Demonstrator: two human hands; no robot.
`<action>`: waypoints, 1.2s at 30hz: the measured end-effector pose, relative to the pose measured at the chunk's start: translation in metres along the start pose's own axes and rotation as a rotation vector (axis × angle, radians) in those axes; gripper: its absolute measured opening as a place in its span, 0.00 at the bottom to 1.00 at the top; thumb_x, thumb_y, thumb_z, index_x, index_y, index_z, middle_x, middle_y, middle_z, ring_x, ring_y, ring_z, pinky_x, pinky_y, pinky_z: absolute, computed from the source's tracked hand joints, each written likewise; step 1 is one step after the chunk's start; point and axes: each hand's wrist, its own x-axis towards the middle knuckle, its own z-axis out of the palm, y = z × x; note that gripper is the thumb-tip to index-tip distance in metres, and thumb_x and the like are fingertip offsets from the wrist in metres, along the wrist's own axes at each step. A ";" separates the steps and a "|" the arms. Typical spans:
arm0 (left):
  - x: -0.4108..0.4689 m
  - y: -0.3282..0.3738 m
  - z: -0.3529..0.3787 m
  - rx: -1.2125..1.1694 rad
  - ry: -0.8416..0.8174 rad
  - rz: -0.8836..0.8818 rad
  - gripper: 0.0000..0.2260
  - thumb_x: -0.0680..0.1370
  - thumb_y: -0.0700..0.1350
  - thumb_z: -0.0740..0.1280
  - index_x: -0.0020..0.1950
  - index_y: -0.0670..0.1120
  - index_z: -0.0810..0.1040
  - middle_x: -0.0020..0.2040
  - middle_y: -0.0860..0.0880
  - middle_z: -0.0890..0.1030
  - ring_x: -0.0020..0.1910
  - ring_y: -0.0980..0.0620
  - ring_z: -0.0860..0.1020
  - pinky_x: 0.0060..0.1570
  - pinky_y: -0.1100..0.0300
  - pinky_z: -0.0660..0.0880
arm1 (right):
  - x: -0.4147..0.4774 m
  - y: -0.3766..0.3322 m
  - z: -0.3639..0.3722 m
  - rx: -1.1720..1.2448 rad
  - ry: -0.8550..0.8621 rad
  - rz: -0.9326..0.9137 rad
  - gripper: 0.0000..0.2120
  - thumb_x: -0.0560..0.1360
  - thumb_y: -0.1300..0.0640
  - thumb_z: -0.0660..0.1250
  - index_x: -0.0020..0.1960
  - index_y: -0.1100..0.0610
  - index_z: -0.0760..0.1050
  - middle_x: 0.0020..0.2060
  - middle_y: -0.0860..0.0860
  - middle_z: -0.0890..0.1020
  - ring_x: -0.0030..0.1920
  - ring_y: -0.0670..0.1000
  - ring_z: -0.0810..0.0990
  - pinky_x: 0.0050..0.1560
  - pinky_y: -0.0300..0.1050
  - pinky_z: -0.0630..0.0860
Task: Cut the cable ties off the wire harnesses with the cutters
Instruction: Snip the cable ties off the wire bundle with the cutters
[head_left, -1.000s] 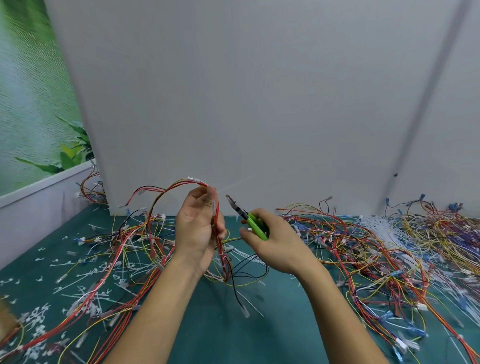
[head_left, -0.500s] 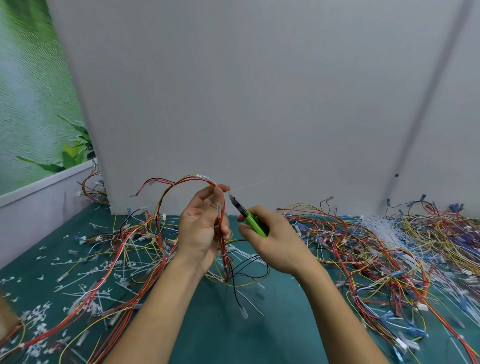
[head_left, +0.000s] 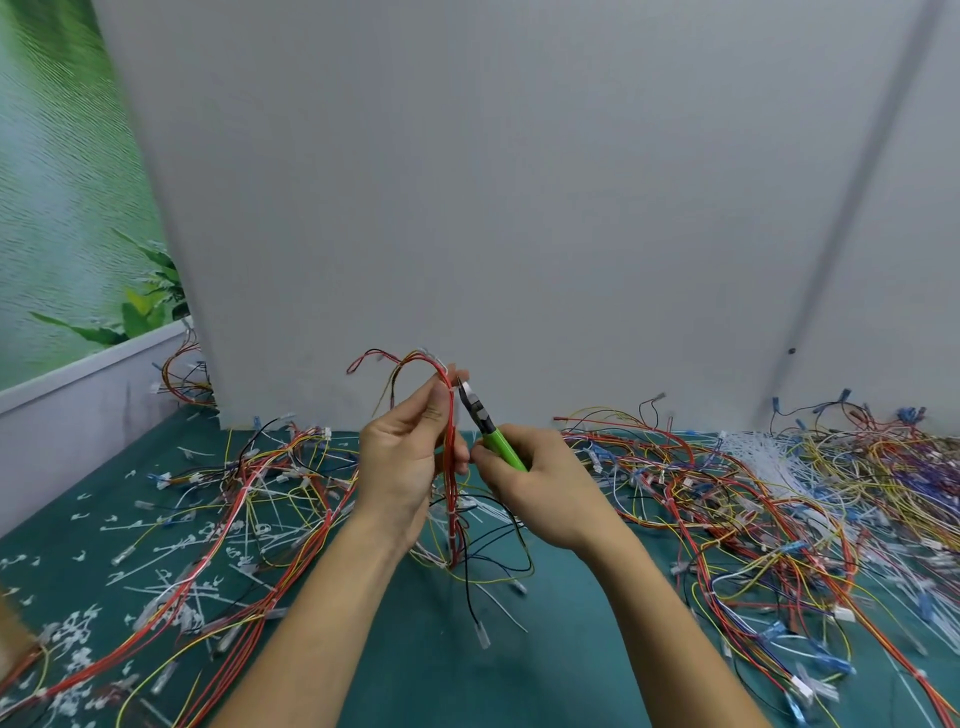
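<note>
Nearest the camera, 2 bare forearms reach out over a teal table mat (head_left: 441, 670). Below the hands, loose ends of black, yellow and white wire (head_left: 470, 582) hang down onto the mat.

The left hand (head_left: 402, 462) is raised off the mat, with fingers and thumb curled round a red wire harness (head_left: 451, 434). The harness is pinched upright near its top. From there the bundle arches over to the left of the hand, and the rest drops down between the 2 hands to the mat.

The right hand (head_left: 540, 493) is just beside the left, wrapped round the green handles of the cutters (head_left: 491, 426). The dark cutter head is angled up and left, with its tips just beside the red bundle at the left thumb tip. Whether the blades are apart or on a tie cannot be told.

Left of the left hand, white cut cable tie scraps (head_left: 171, 540) are scattered over the mat among red and yellow harnesses (head_left: 249, 483). Right of the right hand, a dense tangle of multicoloured harnesses (head_left: 779, 519) is spread out. A bunch of white cable ties (head_left: 753, 457) lies further back in it.

Beyond the hands, a plain grey panel (head_left: 519, 208) stands at the back edge of the mat. Far left of it, a green leafy backdrop (head_left: 62, 208) is seen.
</note>
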 end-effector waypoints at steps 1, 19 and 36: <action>0.000 -0.001 0.000 0.023 0.002 0.008 0.14 0.78 0.51 0.67 0.59 0.49 0.86 0.32 0.42 0.75 0.27 0.53 0.73 0.28 0.61 0.74 | 0.000 0.000 0.001 0.009 -0.003 0.005 0.11 0.83 0.54 0.65 0.44 0.59 0.76 0.31 0.50 0.72 0.31 0.48 0.68 0.36 0.45 0.67; 0.001 -0.010 0.002 0.144 0.055 0.072 0.14 0.73 0.56 0.72 0.57 0.57 0.86 0.37 0.46 0.83 0.27 0.52 0.75 0.28 0.59 0.75 | 0.000 -0.002 0.011 0.062 0.036 0.057 0.12 0.81 0.51 0.64 0.41 0.55 0.77 0.30 0.50 0.72 0.31 0.50 0.68 0.35 0.47 0.66; 0.003 -0.013 -0.003 0.280 0.052 0.165 0.10 0.74 0.57 0.72 0.55 0.61 0.85 0.29 0.54 0.81 0.25 0.54 0.75 0.28 0.62 0.76 | -0.001 -0.003 0.013 -0.031 0.065 0.052 0.15 0.82 0.54 0.64 0.36 0.48 0.75 0.25 0.43 0.72 0.26 0.45 0.66 0.27 0.36 0.63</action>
